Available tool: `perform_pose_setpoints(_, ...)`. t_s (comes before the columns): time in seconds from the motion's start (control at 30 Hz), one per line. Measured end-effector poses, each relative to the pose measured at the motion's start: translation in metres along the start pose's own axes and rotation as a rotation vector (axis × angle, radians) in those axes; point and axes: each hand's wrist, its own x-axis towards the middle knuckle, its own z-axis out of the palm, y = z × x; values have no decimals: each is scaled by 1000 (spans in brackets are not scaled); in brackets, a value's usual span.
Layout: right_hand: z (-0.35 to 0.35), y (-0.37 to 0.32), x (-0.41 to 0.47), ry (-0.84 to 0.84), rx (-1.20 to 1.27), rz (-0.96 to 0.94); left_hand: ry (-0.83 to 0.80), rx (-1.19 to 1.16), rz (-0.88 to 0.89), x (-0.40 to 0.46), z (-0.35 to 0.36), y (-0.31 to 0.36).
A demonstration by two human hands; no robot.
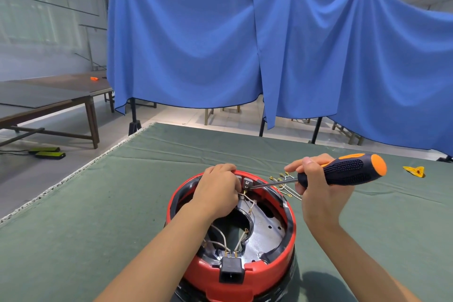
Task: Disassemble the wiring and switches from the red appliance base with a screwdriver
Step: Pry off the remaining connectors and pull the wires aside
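Observation:
The red appliance base (277, 262) lies upside down on the green cloth, its metal inside open to view. White wires (221, 236) with brass terminals run to a black power socket (231, 269) at its near rim. My left hand (218, 191) reaches into the far side of the base, fingers curled around the wires near the switch block (247, 182). My right hand (318, 191) grips an orange and black screwdriver (348, 170); its tip touches the switch block. A loose wire bundle (285, 185) with brass terminals lies behind the shaft.
The green cloth-covered table (98, 216) has its left edge running diagonally. A small yellow piece (415, 171) lies at the right. Blue curtains (245, 39) hang behind the table. Brown tables (49, 98) stand at the left.

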Motion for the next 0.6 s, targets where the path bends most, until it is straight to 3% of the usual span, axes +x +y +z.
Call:
perform_pose_setpoints(0.2,3,0,-5,-62,-68,3,0,5,5,-1,-1,1)
perform_pose_setpoints(0.6,13,14,48,182,-24,153,-12,28,-12,0,-2,6)
